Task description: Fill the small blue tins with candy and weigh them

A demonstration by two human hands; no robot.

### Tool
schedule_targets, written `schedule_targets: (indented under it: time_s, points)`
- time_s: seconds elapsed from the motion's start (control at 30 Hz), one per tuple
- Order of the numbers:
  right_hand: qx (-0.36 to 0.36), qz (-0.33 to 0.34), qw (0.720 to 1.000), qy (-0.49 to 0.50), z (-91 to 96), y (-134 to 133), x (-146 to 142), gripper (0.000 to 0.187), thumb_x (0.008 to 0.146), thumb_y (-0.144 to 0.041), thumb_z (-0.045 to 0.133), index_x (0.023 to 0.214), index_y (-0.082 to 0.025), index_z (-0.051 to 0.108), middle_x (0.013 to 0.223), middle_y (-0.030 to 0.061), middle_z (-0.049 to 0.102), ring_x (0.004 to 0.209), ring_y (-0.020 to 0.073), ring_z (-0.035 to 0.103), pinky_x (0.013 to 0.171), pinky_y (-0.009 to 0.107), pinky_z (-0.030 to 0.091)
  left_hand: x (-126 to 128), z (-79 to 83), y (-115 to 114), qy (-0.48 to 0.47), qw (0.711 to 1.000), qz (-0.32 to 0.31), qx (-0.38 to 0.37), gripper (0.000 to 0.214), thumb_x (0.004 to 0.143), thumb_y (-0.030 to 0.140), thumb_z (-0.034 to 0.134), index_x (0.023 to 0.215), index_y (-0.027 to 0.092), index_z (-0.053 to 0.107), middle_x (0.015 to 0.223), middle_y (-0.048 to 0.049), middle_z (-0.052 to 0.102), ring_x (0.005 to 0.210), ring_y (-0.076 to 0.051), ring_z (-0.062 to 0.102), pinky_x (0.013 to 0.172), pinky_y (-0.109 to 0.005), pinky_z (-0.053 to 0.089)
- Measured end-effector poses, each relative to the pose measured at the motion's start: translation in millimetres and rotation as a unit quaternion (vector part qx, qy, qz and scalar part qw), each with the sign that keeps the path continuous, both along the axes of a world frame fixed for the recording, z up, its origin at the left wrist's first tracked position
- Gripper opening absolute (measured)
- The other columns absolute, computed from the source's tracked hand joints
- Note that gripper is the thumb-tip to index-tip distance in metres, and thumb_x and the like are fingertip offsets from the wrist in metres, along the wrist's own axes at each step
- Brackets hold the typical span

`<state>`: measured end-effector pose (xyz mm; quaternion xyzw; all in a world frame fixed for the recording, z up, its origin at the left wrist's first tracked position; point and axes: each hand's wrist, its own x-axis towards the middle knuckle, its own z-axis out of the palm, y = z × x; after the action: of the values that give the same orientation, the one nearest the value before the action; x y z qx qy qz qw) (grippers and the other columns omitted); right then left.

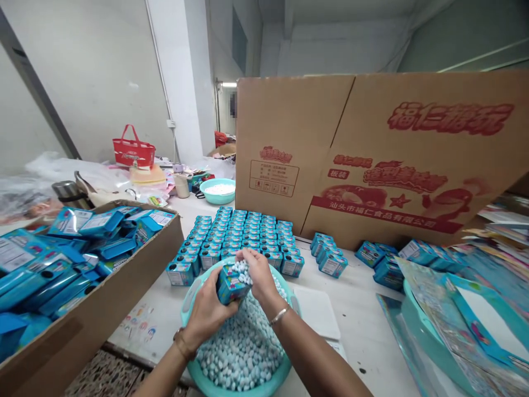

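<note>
My left hand point(206, 311) grips a small blue box point(231, 285) over a teal basin point(194, 298) filled with pale blue-white candies point(242, 347). The box is heaped with candies at its open top. My right hand point(258, 273) is closed over that top, its fingers pinched on candies there. Just beyond the basin, several rows of filled blue boxes point(239, 234) stand packed together on the white table.
A cardboard tray point(103, 309) of flat empty blue boxes sits at the left. A big printed carton point(372, 154) stands upright behind. Loose blue boxes point(328, 256) and printed sheets point(454, 309) lie at right. A second teal bowl point(217, 191) and red basket point(133, 151) stand far back.
</note>
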<state>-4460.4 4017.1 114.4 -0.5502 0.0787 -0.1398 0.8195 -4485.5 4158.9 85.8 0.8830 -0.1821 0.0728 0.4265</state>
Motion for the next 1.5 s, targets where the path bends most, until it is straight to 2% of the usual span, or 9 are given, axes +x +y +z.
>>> schedule_targets:
  time_s: [0.27,0.53,0.7,0.93,1.03,1.13,1.33,1.4,1.5]
  points:
    - [-0.038,-0.007,0.999,-0.007,5.3,3,-13,0.032,0.079,-0.047,0.062,0.069,-0.019,0.072,0.074,0.004,0.069,0.08,0.0201,0.061,0.082,0.032,0.044,1,6.0,5,-0.024,0.999,-0.032,0.007,0.068,0.068,0.027,0.068,0.13,0.02,0.041,0.123,-0.0099,0.061,0.112,-0.029,0.06,0.095,-0.043,0.049]
    - [-0.048,-0.025,0.999,-0.002,1.0,3,-18,0.04,0.085,-0.052,0.054,0.072,-0.019,0.072,0.077,0.0046,0.07,0.082,0.0204,0.062,0.083,0.032,0.045,3,2.1,4,-0.035,0.998,-0.042,0.02,0.071,0.065,0.025,0.069,0.131,0.019,0.043,0.127,-0.0115,0.059,0.116,-0.031,0.058,0.099,-0.045,0.047]
    - [-0.078,0.017,0.997,0.006,-1.1,4,-22,0.038,0.086,-0.052,0.054,0.081,-0.02,0.074,0.087,0.0041,0.071,0.089,0.0207,0.062,0.085,0.031,0.044,5,6.1,4,-0.031,0.997,-0.07,0.023,0.069,0.066,0.022,0.069,0.131,0.019,0.044,0.129,-0.0116,0.058,0.119,-0.03,0.056,0.101,-0.045,0.046]
    - [0.08,0.039,0.995,0.044,-12.9,-23,-23,0.039,0.082,-0.057,0.057,0.086,-0.022,0.072,0.095,0.0061,0.073,0.094,0.0222,0.066,0.088,0.035,0.046,4,0.5,20,0.055,0.994,-0.081,-0.044,0.075,0.067,0.023,0.073,0.134,0.021,0.04,0.131,-0.0109,0.056,0.12,-0.03,0.055,0.104,-0.048,0.043]
    - [0.04,-0.004,0.998,0.045,-20.2,-21,-28,0.039,0.084,-0.057,0.054,0.087,-0.022,0.072,0.099,0.0051,0.073,0.1,0.0214,0.064,0.091,0.033,0.044,0,-2.6,16,0.087,0.991,-0.065,-0.082,0.076,0.066,0.026,0.077,0.132,0.021,0.041,0.131,-0.0102,0.056,0.119,-0.03,0.055,0.105,-0.047,0.043]
    - [-0.028,0.002,0.999,0.023,-20.0,-10,-32,0.04,0.088,-0.055,0.05,0.089,-0.022,0.072,0.1,0.0036,0.072,0.098,0.021,0.063,0.092,0.032,0.045,-4,-1.4,6,0.121,0.983,-0.067,-0.118,0.075,0.064,0.025,0.078,0.13,0.021,0.042,0.128,-0.0079,0.057,0.117,-0.028,0.057,0.103,-0.043,0.045]
    - [-0.034,-0.008,0.999,0.014,-6.4,-8,-36,0.038,0.093,-0.05,0.043,0.097,-0.024,0.07,0.105,0.0023,0.07,0.105,0.0202,0.061,0.094,0.031,0.044,-7,4.9,2,0.189,0.961,-0.079,-0.187,0.08,0.065,0.026,0.079,0.135,0.024,0.039,0.132,-0.0059,0.056,0.119,-0.027,0.057,0.102,-0.037,0.048]
    - [-0.048,0.021,0.999,0.016,-3.7,-8,-38,0.039,0.095,-0.049,0.04,0.099,-0.024,0.07,0.105,0.0019,0.07,0.105,0.0199,0.061,0.096,0.032,0.043,-6,3.0,3,0.202,0.957,-0.079,-0.192,0.082,0.065,0.025,0.08,0.136,0.025,0.038,0.134,-0.006,0.054,0.12,-0.027,0.057,0.102,-0.037,0.048]
    - [-0.06,0.006,0.998,0.019,-2.0,-6,-39,0.039,0.096,-0.048,0.039,0.107,-0.025,0.068,0.113,0.0028,0.068,0.112,0.0208,0.059,0.103,0.035,0.04,-6,-1.6,3,0.21,0.954,-0.073,-0.2,0.083,0.066,0.026,0.081,0.136,0.025,0.038,0.137,-0.007,0.052,0.123,-0.029,0.054,0.106,-0.038,0.046]
